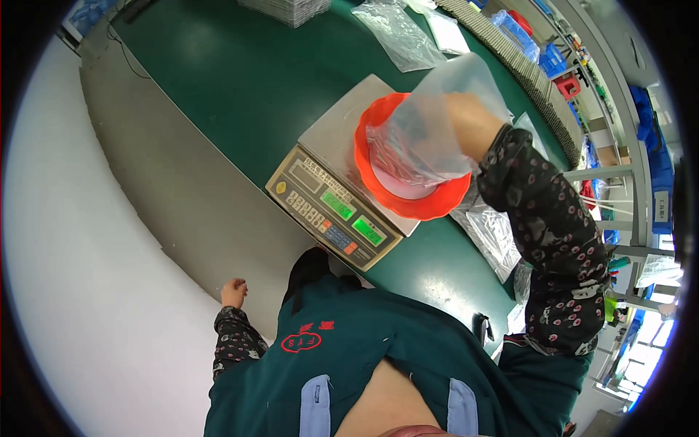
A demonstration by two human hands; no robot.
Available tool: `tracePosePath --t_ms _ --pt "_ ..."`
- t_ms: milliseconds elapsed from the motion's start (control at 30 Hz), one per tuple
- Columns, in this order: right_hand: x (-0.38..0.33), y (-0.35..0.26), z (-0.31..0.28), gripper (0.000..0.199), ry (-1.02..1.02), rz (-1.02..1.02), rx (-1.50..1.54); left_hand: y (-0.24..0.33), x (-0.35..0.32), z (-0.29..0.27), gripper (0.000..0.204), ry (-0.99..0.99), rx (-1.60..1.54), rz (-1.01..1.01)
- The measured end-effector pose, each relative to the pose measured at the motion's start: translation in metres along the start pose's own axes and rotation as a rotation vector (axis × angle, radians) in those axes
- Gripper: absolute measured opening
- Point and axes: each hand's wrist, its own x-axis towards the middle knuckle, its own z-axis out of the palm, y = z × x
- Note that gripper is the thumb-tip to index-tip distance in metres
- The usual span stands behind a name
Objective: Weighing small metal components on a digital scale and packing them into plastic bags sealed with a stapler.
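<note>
My right hand (472,122) reaches over an orange-red scalloped bowl (369,164) and grips a large translucent plastic bag (472,73). The film covers its fingers, blurring them. The lower part of the bag hangs inside the bowl, where shiny clear plastic shows; what it contains I cannot make out. Beneath the bowl is a counting scale (336,120) with a metal pan, a keypad and lit green displays (369,230). My left hand (234,293) hangs low beside my body, away from the table, with loosely bent fingers and nothing in it.
The green table (211,87) bears a grey stack of trays (291,10) at the far edge and flat clear bags (399,33) behind the bowl. Silvery bags (494,237) lie right of the scale. A ribbed grey strip (520,73) and shelving with blue bins (552,60) run along the right.
</note>
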Motion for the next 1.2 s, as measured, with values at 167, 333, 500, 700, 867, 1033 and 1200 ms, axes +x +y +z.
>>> tracePosePath --t_ms 167,333,500,700,867,1033,1200 --pt "0.007 -0.050 -0.030 0.023 0.014 0.028 -0.147 -0.041 -0.016 0.004 0.016 -0.015 -0.055 -0.232" --pt "0.013 -0.032 -0.017 0.030 -0.256 0.136 -0.094 -0.015 -0.006 -0.005 0.016 0.008 -0.126 -0.171" --pt "-0.014 -0.010 -0.018 0.025 0.101 -0.152 -0.046 0.018 0.009 -0.008 0.017 0.008 -0.116 -0.032" --pt "-0.076 -0.011 -0.086 0.018 0.257 0.151 0.136 -0.010 0.033 0.001 0.020 -0.122 -0.067 -0.052" --pt "-0.225 0.040 -0.076 0.018 0.384 0.323 0.459 -0.022 0.036 -0.010 0.020 -0.202 -0.154 -0.097" --pt "-0.390 0.099 0.041 0.020 0.230 0.813 0.280 0.019 0.040 -0.009 0.018 -0.240 0.050 -0.065" --pt "-0.491 0.128 0.135 0.027 -0.173 1.268 0.074 0.068 0.026 0.005 0.017 -0.246 0.081 0.049"
